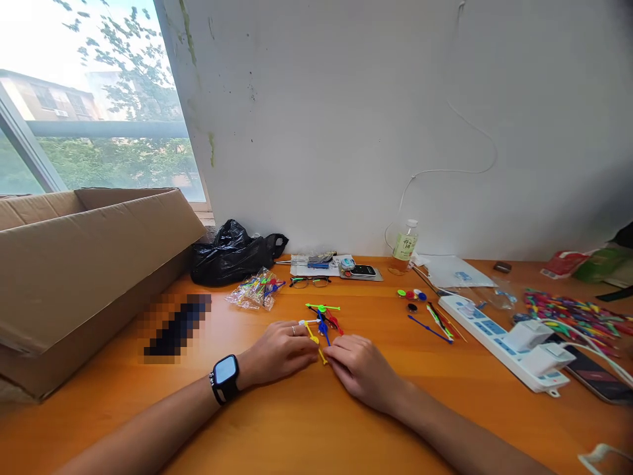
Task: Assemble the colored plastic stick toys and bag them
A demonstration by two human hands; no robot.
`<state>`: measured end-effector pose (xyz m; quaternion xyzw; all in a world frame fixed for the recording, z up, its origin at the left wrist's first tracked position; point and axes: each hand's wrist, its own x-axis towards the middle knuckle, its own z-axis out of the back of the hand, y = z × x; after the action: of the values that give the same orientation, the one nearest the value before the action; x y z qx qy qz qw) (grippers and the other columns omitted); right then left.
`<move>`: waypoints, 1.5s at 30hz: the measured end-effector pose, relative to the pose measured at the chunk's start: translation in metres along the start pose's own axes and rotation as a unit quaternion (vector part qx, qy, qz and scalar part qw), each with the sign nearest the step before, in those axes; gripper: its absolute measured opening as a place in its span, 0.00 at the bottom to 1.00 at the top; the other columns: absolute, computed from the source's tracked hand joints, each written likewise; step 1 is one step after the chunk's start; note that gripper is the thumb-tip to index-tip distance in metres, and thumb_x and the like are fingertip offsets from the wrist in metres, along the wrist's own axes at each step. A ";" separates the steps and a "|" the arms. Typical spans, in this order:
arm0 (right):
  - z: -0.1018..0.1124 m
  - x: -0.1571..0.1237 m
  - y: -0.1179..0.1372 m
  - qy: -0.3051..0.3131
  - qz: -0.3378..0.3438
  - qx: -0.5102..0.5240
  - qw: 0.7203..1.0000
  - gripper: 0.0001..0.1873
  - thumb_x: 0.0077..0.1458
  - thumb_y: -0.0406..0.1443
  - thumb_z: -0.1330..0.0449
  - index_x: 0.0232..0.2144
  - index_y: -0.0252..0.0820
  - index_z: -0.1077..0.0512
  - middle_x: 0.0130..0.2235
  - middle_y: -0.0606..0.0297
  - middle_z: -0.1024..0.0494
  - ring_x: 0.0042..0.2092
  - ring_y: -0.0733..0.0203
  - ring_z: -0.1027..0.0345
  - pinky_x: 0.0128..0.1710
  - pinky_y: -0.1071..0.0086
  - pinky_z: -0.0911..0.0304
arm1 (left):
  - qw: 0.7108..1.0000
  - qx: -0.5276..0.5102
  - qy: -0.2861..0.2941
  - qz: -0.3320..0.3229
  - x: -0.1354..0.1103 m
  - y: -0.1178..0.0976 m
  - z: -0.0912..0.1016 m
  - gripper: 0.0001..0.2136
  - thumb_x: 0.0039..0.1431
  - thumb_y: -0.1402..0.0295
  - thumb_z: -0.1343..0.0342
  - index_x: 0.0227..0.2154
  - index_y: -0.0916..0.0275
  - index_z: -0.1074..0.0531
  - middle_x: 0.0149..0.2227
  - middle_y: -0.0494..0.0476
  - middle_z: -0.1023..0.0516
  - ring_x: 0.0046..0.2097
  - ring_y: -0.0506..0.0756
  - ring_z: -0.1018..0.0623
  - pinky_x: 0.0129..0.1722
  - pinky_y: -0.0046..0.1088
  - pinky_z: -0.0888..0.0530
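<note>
A big cardboard box (84, 264) fills the table's (306, 422) left side, a black bag (232, 254) behind it and a white power strip (499, 340) at the right. Mid-table, the left hand (279, 349) and right hand (361, 369) meet, fingertips together pinching a yellow stick (316, 343) from the small pile of coloured sticks (324, 320) just beyond them.

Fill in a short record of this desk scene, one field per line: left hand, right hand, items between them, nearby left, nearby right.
left hand: left hand, smartwatch on wrist, fingertips on a yellow plastic stick
right hand: right hand, touching the same stick
items between them: coloured plastic sticks
nearby left: cardboard box, black plastic bag
nearby right: white power strip, drink bottle
</note>
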<state>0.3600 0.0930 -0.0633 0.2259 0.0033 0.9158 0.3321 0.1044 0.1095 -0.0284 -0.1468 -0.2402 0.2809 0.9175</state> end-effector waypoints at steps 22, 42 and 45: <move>-0.002 0.006 -0.003 0.018 -0.027 0.003 0.999 0.11 0.70 0.29 0.45 0.48 0.42 0.24 0.42 0.59 0.20 0.42 0.55 0.27 0.42 0.66 0.36 | 0.997 0.070 -0.025 0.004 -0.001 0.006 -0.008 0.15 0.75 0.66 0.53 0.40 0.57 0.20 0.38 0.59 0.17 0.37 0.55 0.21 0.38 0.29 0.28; 0.014 -0.001 -0.002 -0.176 0.082 -0.027 0.981 0.17 0.67 0.25 0.46 0.50 0.38 0.22 0.40 0.56 0.16 0.38 0.56 0.23 0.38 0.65 0.32 | 0.989 0.086 -0.118 0.014 -0.003 0.016 -0.011 0.13 0.70 0.66 0.43 0.54 0.57 0.22 0.50 0.63 0.20 0.49 0.61 0.23 0.50 0.38 0.26; 0.014 -0.002 -0.007 -0.192 0.075 -0.028 0.978 0.17 0.66 0.24 0.45 0.51 0.39 0.22 0.41 0.57 0.16 0.38 0.56 0.22 0.38 0.65 0.31 | 0.992 0.065 -0.108 0.020 -0.003 0.018 -0.009 0.17 0.69 0.70 0.45 0.59 0.54 0.24 0.58 0.63 0.23 0.56 0.63 0.25 0.57 0.43 0.27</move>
<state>0.3714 0.0954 -0.0525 0.3877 -0.1030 0.8775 0.2627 0.0990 0.1206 -0.0442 -0.0607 -0.3157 0.3286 0.8881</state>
